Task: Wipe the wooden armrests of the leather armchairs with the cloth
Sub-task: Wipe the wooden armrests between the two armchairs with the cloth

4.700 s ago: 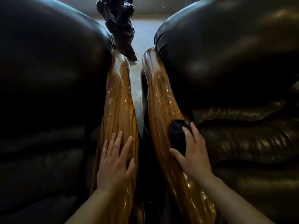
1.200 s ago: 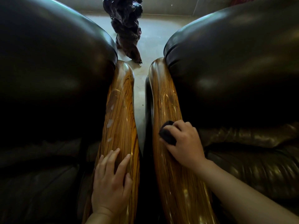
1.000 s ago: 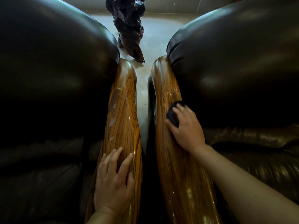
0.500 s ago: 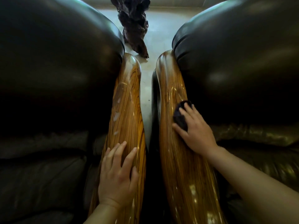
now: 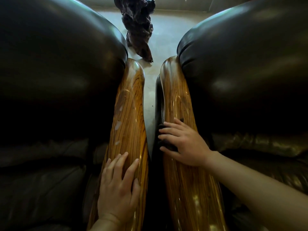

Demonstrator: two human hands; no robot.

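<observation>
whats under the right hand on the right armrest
A dark crumpled cloth lies under the right hand, pressed onto the inner edge of the glossy striped wooden right armrest. Only bits of it show between and beyond the fingers; the palm hides the rest.

1 camera on my head, facing forward and down, close over 2 armrests (image 5: 128,117), my hands (image 5: 185,144) low in frame, floor (image 5: 166,30) beyond
</observation>
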